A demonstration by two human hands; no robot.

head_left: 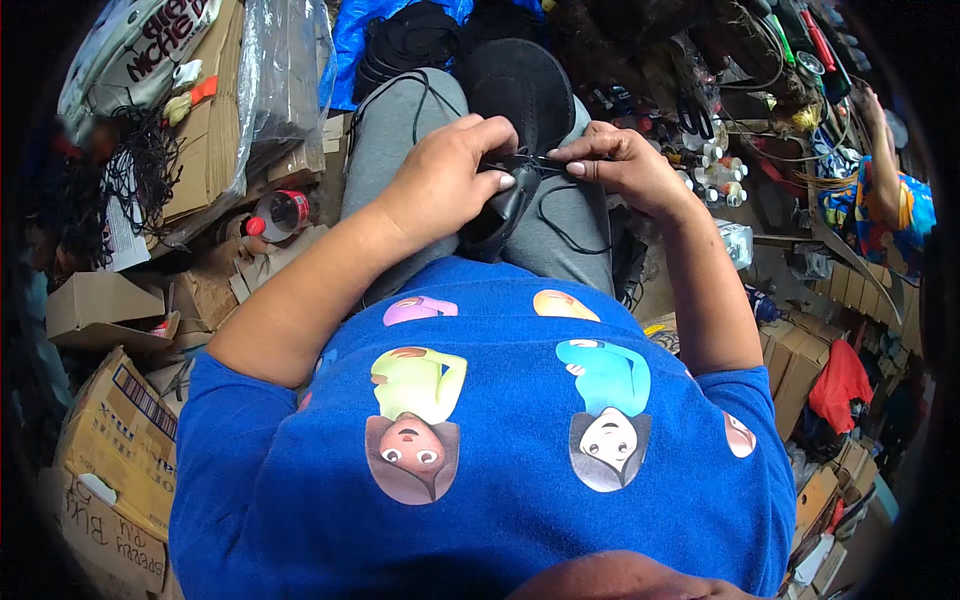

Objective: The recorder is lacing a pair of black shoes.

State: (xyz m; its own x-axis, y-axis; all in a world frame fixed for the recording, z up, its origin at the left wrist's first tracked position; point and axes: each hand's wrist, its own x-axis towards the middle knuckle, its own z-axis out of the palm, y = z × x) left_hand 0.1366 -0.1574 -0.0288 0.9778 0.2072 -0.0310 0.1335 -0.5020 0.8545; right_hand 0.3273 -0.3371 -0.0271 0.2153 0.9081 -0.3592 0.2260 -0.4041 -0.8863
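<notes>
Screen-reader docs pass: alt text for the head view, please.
A seated person's right hand pinches a thin black lace at a black shoe on the lap, with the left hand also at the shoe. Around the grey trousers lie cardboard boxes and a red-capped bottle.

Wearer: royal-blue T-shirt (512,400), grey trousers (578,225).
Short sleeves (232,425); printed cartoon figures (418,385), tops yellow-green, turquoise, pink, orange; forearms (310,285) bare.
</notes>
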